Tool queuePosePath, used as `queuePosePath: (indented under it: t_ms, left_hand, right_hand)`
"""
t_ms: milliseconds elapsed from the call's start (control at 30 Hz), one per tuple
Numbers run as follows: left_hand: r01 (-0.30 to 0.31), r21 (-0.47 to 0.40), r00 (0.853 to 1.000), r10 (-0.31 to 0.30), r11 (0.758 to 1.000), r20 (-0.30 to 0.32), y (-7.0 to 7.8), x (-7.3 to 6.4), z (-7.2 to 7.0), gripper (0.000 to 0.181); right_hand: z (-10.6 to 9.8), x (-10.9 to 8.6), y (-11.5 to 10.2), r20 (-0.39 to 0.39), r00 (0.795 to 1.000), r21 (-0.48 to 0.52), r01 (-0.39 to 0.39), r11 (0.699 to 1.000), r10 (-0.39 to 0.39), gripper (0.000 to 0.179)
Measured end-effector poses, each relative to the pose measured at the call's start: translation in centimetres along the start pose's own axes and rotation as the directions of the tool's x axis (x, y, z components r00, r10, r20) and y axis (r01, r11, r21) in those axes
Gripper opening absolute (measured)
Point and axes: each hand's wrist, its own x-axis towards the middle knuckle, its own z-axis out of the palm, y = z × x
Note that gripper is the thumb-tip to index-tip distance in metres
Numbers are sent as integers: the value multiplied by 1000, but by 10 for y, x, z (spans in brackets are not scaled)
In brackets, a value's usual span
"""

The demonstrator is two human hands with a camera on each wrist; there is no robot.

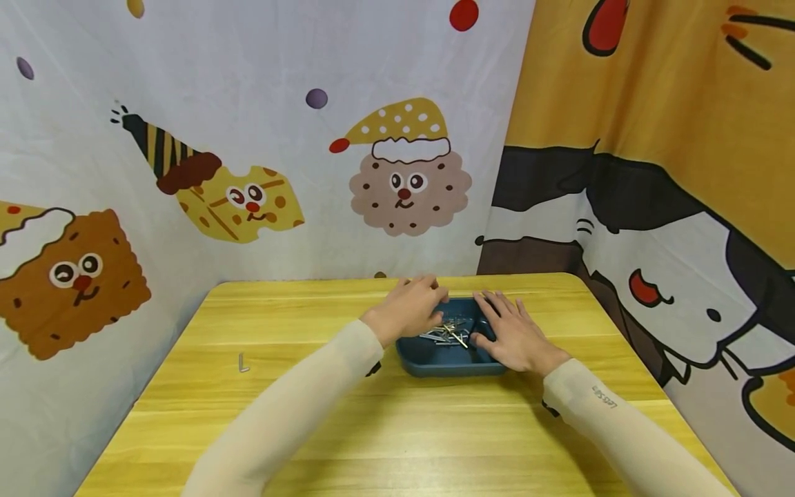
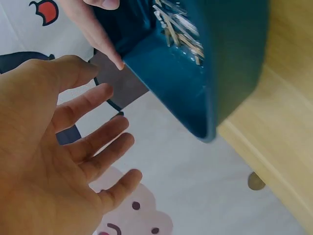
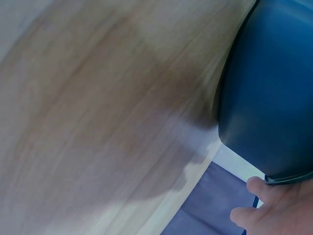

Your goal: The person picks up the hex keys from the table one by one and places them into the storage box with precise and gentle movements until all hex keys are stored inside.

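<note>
A dark blue tray (image 1: pixel 456 369) stands on the table with a pile of metal screws (image 1: pixel 452 334) in its larger compartment. Above the tray's left side hovers my left hand (image 1: pixel 406 309), and the left wrist view shows this hand (image 2: pixel 63 147) with loosely bent, spread fingers and nothing in them. My right hand (image 1: pixel 512 335) rests over the right side of the tray, fingers spread toward the far corner, thumb by the divider. In the right wrist view its fingertips (image 3: pixel 255 185) are right at the tray's rim.
An L-shaped hex key (image 1: pixel 241 364) lies on the left part of the wooden table (image 1: pixel 323 421). Behind the table hangs a printed curtain (image 1: pixel 267 62) with cartoon figures, and a yellow one (image 1: pixel 559 83) on the right.
</note>
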Motion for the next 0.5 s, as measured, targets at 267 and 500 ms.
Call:
queuePosePath:
  t_ms: [267,500]
  left_hand:
    - [60,-59,998,-61,996,-22,-25,-31,14,50]
    - [105,-125,993,-110,987,-32,-47,-55,25,56]
  right_hand:
    - [1,0,-1,0,1000,2,-1,1000,1,90]
    - [0,0,-1,-2,1000,-9,2,1000,-2,91]
